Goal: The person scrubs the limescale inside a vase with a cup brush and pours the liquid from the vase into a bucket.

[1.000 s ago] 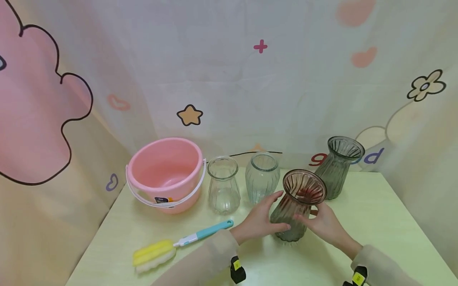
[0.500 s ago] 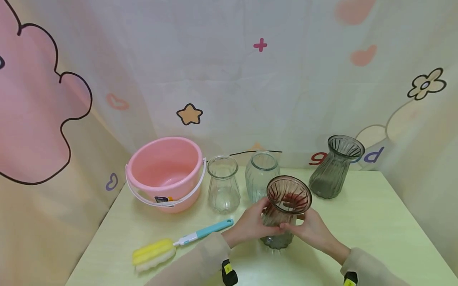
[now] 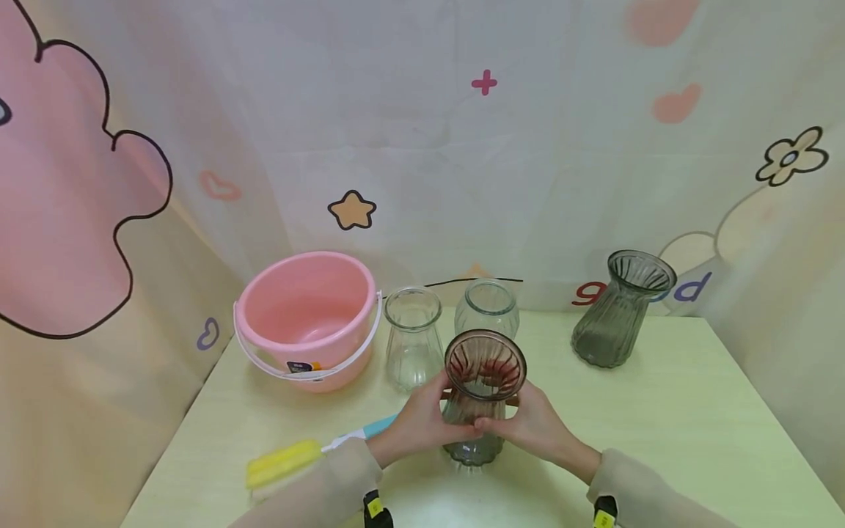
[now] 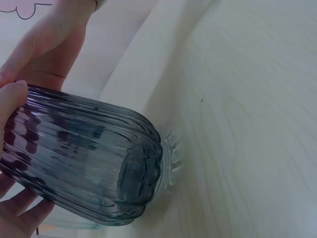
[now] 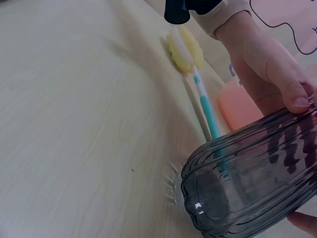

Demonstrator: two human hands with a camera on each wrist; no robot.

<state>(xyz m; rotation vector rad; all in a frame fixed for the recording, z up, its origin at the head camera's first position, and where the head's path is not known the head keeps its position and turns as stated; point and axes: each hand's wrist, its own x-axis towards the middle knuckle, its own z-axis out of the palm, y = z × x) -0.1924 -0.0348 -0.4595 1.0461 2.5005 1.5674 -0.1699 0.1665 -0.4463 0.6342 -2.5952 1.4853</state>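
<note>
At the near centre of the pale wooden table (image 3: pixel 660 411), a ribbed brown-tinted vase (image 3: pixel 480 400) is held between both hands. The left hand (image 3: pixel 422 425) wraps the vase body from the left, fingers curled round the glass. The right hand (image 3: pixel 531 429) grips it from the right in the same way. The fingertips of the two hands nearly meet across the front of the body.

Head view: the vase mouth faces up and toward the camera. Whether the base rests on the table or is lifted just clear cannot be told from this view.

Left wrist view: the vase (image 4: pixel 84 163) appears tilted, its base showing at the table surface, with a faint light pattern on the wood beside it. Fingers of both hands lie on the ribbed wall. Contact between base and table cannot be confirmed.

Right wrist view: the vase (image 5: pixel 247 178) shows its rounded base, with the left hand's thumb (image 5: pixel 294 96) pressed on the upper wall. Behind it lie the yellow sponge brush (image 5: pixel 190 69) with its teal handle, and part of the pink bucket (image 5: pixel 237 104).

Head view only: the pink bucket (image 3: pixel 306 319) stands at the left rear, two clear vases (image 3: pixel 412 345) (image 3: pixel 487 312) stand behind the held vase, and a grey ribbed vase (image 3: pixel 620 308) stands well apart at the right rear.
</note>
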